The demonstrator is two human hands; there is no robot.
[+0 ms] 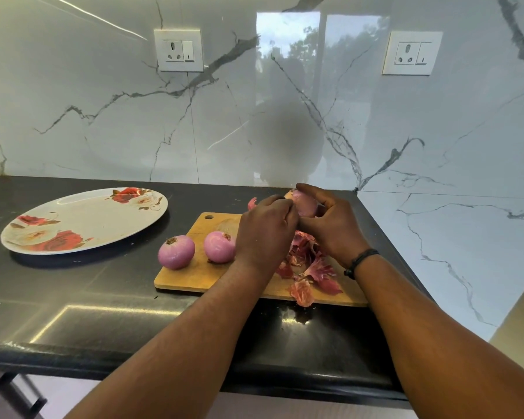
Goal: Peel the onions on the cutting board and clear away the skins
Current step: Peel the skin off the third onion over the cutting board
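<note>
Right hand is gripping the third onion above the cutting board, at its 1 o'clock corner; left hand is pinching its skin. Risks: onion slipping free; loose skins at 5 o'clock spilling onto the table. Floral plate at 10 o'clock is holding nothing.

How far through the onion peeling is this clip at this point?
Done: two peeled onions sit on the cutting board. In hand: the right hand holds a third onion while the left hand picks at it. Left: finishing it and clearing the pile of skins off the board; the plate holds none.
</note>
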